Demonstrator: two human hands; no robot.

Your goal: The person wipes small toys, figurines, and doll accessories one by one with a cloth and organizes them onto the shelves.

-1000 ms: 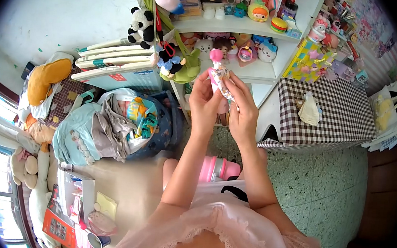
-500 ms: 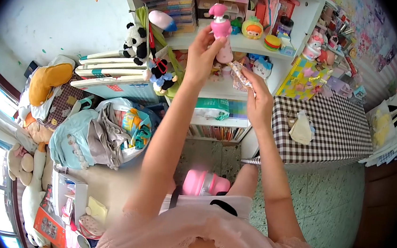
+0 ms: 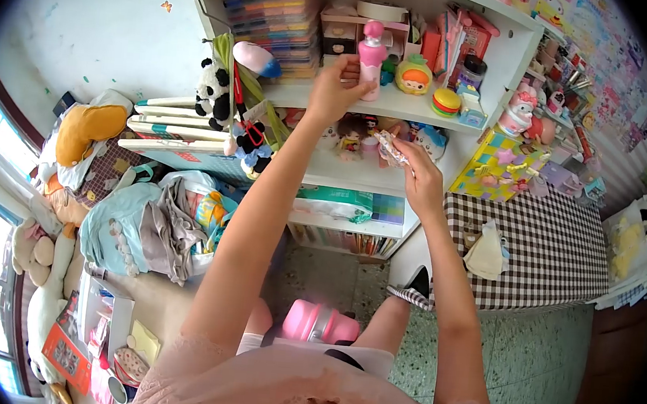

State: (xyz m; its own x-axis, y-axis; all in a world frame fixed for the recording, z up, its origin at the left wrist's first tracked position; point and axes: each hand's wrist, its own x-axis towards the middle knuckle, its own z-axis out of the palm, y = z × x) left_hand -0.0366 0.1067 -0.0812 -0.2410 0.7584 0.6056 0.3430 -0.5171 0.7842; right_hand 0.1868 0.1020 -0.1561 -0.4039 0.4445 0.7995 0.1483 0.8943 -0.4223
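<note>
A pink bottle-shaped figure [image 3: 371,58] with a rounded darker pink top stands upright at the front of the upper shelf. My left hand [image 3: 339,89] is closed around its lower part, thumb in front and fingers behind. Lower and to the right, my right hand [image 3: 420,173] pinches a crumpled, patterned cloth [image 3: 392,148] in front of the middle shelf. The cloth is apart from the figure. Close to the figure on its right sits a yellow-green toy [image 3: 414,76] with an orange-haired face.
The white shelf unit [image 3: 356,176] also bears a toy burger [image 3: 446,102], stacked cases [image 3: 277,25] and dolls [image 3: 352,137]. A panda plush [image 3: 214,92] hangs at its left. On the right is a checkered tablecloth [image 3: 543,237]; a pink tumbler [image 3: 319,323] lies by my lap.
The pink figure has moved down to the shelf and now stands straighter, my left hand still on it. My right hand has drawn the cloth away from its base.
</note>
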